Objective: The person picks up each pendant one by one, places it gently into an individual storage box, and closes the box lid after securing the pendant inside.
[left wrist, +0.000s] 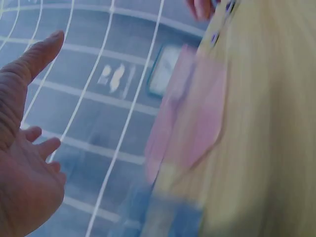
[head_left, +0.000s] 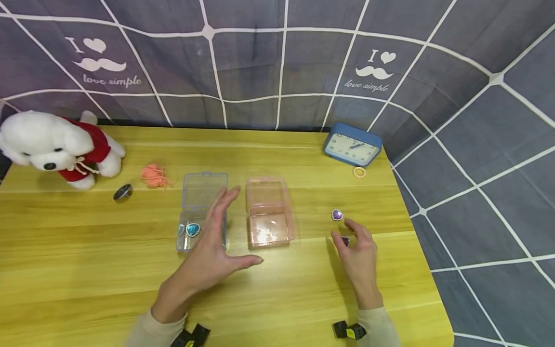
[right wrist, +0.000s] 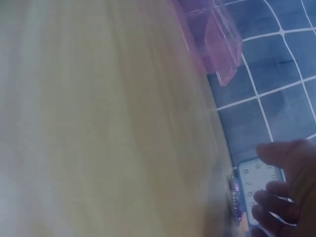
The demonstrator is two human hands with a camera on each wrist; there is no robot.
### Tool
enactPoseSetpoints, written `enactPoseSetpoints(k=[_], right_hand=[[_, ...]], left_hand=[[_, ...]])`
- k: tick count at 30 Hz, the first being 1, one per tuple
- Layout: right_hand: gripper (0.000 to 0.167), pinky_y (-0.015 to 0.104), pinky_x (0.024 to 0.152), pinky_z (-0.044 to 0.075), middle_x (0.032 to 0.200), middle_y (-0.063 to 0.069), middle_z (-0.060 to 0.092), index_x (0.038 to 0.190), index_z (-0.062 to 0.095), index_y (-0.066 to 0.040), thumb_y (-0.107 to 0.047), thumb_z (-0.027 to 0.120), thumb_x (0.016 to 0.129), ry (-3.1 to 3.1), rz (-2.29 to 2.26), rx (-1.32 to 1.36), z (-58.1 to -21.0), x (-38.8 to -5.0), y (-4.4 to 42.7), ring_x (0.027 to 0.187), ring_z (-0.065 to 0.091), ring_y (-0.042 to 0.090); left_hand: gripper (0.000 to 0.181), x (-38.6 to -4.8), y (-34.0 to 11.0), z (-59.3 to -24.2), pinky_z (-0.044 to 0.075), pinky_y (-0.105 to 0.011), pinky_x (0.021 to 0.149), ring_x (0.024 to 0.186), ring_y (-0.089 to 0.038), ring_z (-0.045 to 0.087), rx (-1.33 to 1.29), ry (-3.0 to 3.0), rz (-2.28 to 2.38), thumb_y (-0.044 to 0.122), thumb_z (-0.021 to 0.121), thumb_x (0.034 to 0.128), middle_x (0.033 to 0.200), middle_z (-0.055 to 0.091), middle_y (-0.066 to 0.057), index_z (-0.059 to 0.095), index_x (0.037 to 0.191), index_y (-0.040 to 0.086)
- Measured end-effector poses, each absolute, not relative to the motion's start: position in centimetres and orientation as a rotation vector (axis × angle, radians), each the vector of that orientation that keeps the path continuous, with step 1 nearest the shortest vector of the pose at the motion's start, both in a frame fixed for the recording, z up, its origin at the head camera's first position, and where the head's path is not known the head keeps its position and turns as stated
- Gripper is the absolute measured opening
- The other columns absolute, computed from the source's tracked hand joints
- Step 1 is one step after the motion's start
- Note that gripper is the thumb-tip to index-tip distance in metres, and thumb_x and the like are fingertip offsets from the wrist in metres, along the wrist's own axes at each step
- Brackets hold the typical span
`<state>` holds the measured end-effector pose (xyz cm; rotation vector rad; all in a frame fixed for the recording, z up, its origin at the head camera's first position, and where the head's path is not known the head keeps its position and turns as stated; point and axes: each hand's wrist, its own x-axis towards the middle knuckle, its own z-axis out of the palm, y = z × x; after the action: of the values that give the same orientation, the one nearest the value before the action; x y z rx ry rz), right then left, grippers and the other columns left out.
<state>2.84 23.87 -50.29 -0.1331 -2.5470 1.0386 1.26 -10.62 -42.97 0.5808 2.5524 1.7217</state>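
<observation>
My left hand (head_left: 212, 246) is spread wide over the table, thumb and fingers far apart, holding nothing. It partly covers a clear bluish lidded box (head_left: 204, 190), lid up, with blue heart-shaped gems (head_left: 192, 230) inside. Beside it stands a pink transparent box (head_left: 270, 229), also with its lid raised. My right hand (head_left: 357, 250) hovers at a dark heart-shaped gem (head_left: 345, 241), thumb and forefinger parted on either side of it. Just beyond those fingertips lies a purple heart-shaped gem (head_left: 337, 215). In the right wrist view, the gems (right wrist: 236, 202) sit apart from the fingers.
A blue clock (head_left: 353, 145) stands at the back right, a small pale ring (head_left: 359, 172) before it. Toward the left are a plush dog (head_left: 52, 144), orange yarn (head_left: 154, 176) and a dark round object (head_left: 123, 192). A grey gridded curtain (head_left: 251, 62) borders the table.
</observation>
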Motion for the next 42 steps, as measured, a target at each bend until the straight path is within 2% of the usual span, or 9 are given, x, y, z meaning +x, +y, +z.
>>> enactPoseSetpoints(k=[6, 10, 15, 20, 25, 32, 35, 42], right_hand=[[0.062, 0.059, 0.104, 0.049, 0.124, 0.025, 0.069, 0.132, 0.064, 0.006, -0.012, 0.092, 0.081, -2.607, 1.040, -0.236, -50.9, 3.6, 24.4, 0.119, 0.062, 0.045], [0.068, 0.060, 0.106, 0.048, 0.124, 0.025, 0.069, 0.135, 0.062, 0.008, -0.011, 0.094, 0.078, -2.620, 1.027, -0.232, -51.6, 4.0, 24.4, 0.120, 0.061, 0.046], [0.068, 0.060, 0.106, 0.046, 0.124, 0.023, 0.069, 0.134, 0.062, 0.008, -0.008, 0.094, 0.076, -2.611, 1.027, -0.177, -52.2, 4.2, 24.2, 0.122, 0.059, 0.047], [0.070, 0.058, 0.107, 0.044, 0.125, 0.022, 0.070, 0.133, 0.062, 0.007, -0.008, 0.096, 0.074, -2.588, 1.013, -0.118, -53.0, 4.4, 24.3, 0.122, 0.057, 0.046], [0.069, 0.056, 0.106, 0.044, 0.125, 0.022, 0.070, 0.132, 0.064, 0.006, -0.005, 0.096, 0.072, -2.559, 0.998, -0.095, -53.3, 4.6, 24.4, 0.121, 0.058, 0.045], [0.063, 0.057, 0.104, 0.046, 0.124, 0.022, 0.071, 0.129, 0.066, 0.006, -0.002, 0.094, 0.073, -2.510, 1.001, -0.105, -53.4, 4.8, 24.4, 0.121, 0.060, 0.045], [0.061, 0.055, 0.103, 0.046, 0.122, 0.022, 0.072, 0.127, 0.067, 0.006, 0.000, 0.094, 0.072, -2.493, 0.988, -0.114, -53.4, 5.0, 24.4, 0.119, 0.061, 0.045], [0.055, 0.050, 0.102, 0.048, 0.118, 0.021, 0.074, 0.122, 0.070, 0.007, 0.002, 0.093, 0.073, -2.468, 0.972, -0.138, -53.6, 5.3, 24.5, 0.116, 0.062, 0.043]], left_hand=[[0.131, 1.3, -6.8, -44.6, 0.015, -0.082, 0.119, 0.164, -0.031, -0.004, 0.612, 2.489, 1.728, 0.033, 0.100, 0.0713, 0.177, 0.006, 0.003, 0.012, 0.169, 0.031], [0.131, 1.4, -5.8, -46.1, 0.017, -0.077, 0.122, 0.164, -0.033, -0.001, 0.551, 2.526, 1.749, 0.030, 0.099, 0.0728, 0.177, 0.007, -0.004, 0.010, 0.169, 0.027], [0.130, 1.5, -5.6, -47.8, 0.022, -0.071, 0.124, 0.162, -0.036, 0.010, 0.432, 2.567, 1.777, 0.029, 0.097, 0.0748, 0.177, 0.009, -0.011, 0.008, 0.170, 0.021], [0.131, 1.3, -5.9, -48.9, 0.025, -0.073, 0.121, 0.159, -0.043, 0.016, 0.348, 2.531, 1.805, 0.028, 0.096, 0.0767, 0.177, 0.005, -0.012, 0.003, 0.170, 0.020], [0.132, 1.0, -6.1, -49.7, 0.033, -0.073, 0.117, 0.153, -0.048, 0.029, 0.260, 2.492, 1.764, 0.027, 0.096, 0.0768, 0.173, 0.014, -0.019, 0.002, 0.169, 0.022], [0.124, 0.7, -6.0, -50.8, 0.024, -0.066, 0.125, 0.158, -0.044, 0.022, 0.161, 2.500, 1.692, 0.033, 0.092, 0.0828, 0.172, 0.019, -0.022, 0.005, 0.168, 0.011], [0.122, 0.6, -5.9, -51.0, 0.024, -0.063, 0.126, 0.158, -0.041, 0.023, 0.143, 2.491, 1.689, 0.030, 0.093, 0.0825, 0.172, 0.021, -0.021, 0.008, 0.168, 0.010], [0.117, 0.6, -5.9, -50.9, 0.028, -0.065, 0.124, 0.156, -0.043, 0.028, 0.119, 2.467, 1.670, 0.024, 0.093, 0.0819, 0.169, 0.027, -0.023, 0.014, 0.167, 0.010]])
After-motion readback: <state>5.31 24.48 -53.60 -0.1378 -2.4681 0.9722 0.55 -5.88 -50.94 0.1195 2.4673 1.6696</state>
